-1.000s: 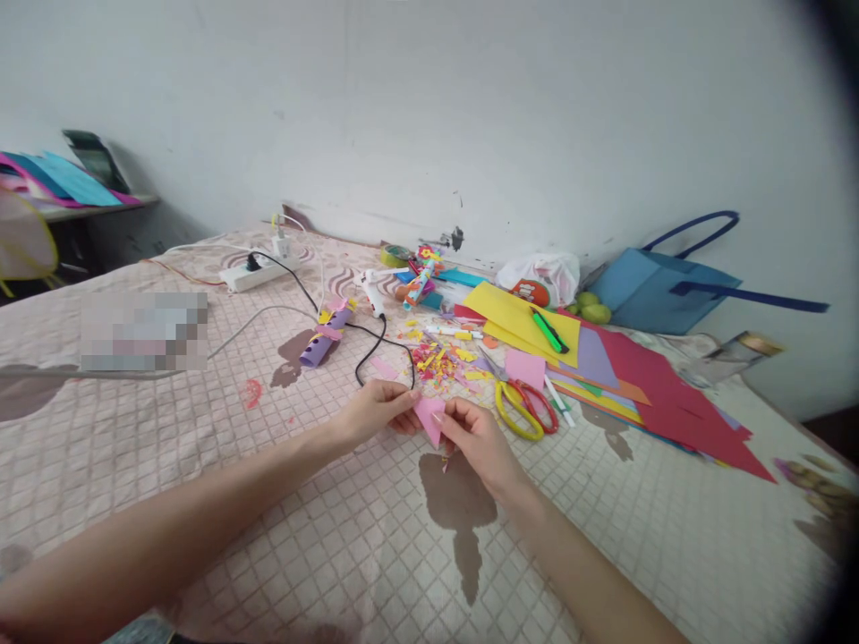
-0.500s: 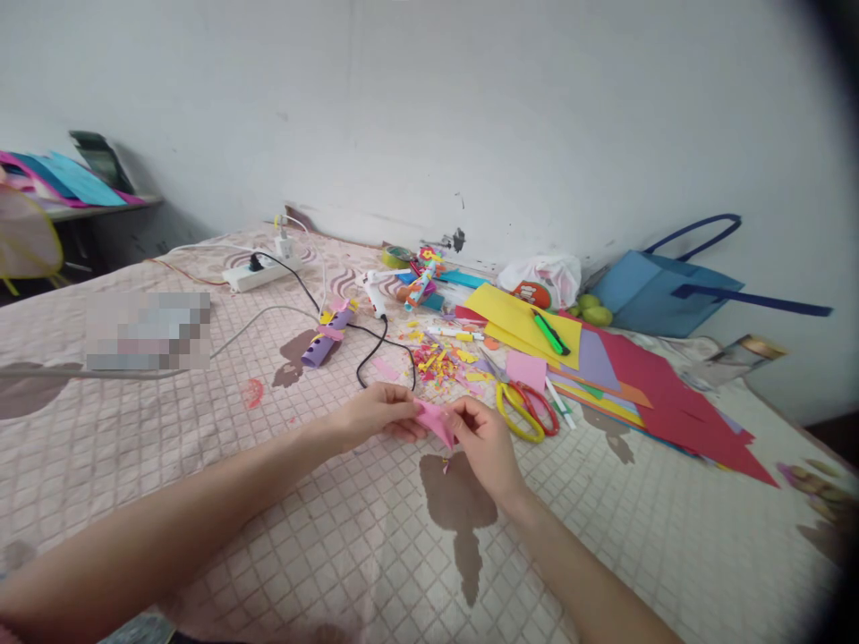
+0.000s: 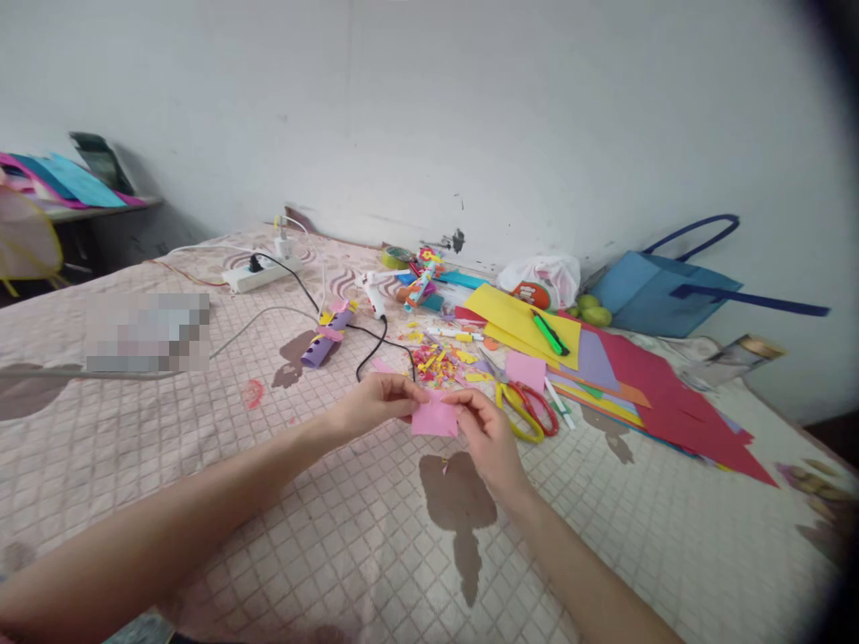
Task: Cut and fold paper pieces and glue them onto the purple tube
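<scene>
A small square of pink paper [image 3: 435,419] is stretched between my two hands, above the patterned cloth. My left hand [image 3: 379,401] pinches its upper left corner, and my right hand [image 3: 484,434] pinches the upper right side. Just beyond my fingers lies a heap of small paper scraps [image 3: 439,362] in yellow, red and pink. Scissors with yellow and red handles [image 3: 523,413] lie right of my right hand. A second pink paper piece [image 3: 525,371] lies by their blades.
A white glue gun [image 3: 371,293] with a black cord and a decorated purple paper roll [image 3: 326,338] lie beyond my left hand. Coloured sheets [image 3: 671,402], a green cutter [image 3: 550,333] and a blue bag [image 3: 661,291] are at right. A power strip [image 3: 265,271] sits back left.
The pink paper was folded or bunched between my fingers; now it is spread out flat, facing me. Both hands stay in nearly the same place.
</scene>
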Available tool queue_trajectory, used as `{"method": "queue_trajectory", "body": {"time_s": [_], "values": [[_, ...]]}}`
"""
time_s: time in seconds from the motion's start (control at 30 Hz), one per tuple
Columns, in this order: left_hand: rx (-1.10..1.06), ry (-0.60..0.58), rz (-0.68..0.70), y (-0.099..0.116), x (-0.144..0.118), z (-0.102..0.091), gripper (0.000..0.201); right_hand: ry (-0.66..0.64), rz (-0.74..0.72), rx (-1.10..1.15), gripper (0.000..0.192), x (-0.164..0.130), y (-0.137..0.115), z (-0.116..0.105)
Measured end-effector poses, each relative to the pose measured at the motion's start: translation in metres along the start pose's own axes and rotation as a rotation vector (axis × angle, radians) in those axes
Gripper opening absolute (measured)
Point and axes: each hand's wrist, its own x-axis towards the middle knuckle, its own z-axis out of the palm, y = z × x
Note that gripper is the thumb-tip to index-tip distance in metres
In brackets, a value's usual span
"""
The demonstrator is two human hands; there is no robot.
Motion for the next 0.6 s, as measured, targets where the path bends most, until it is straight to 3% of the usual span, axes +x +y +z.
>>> {"method": "queue_trajectory", "body": {"time_s": [0.1,0.33,0.6], "values": [[0.002,0.029,0.026,0.000,0.000,-0.001,0.016,0.004,-0.009,0.017,0.020,0.002,0.003,-0.002],[-0.010,-0.040,0.159,-0.009,0.002,-0.001,0.024,-0.014,-0.049,0.110,0.017,0.003,0.009,-0.001],[0.124,0.073,0.212,-0.013,0.000,0.006,0.019,0.019,-0.027,0.117,0.006,0.000,0.001,0.003]]}}
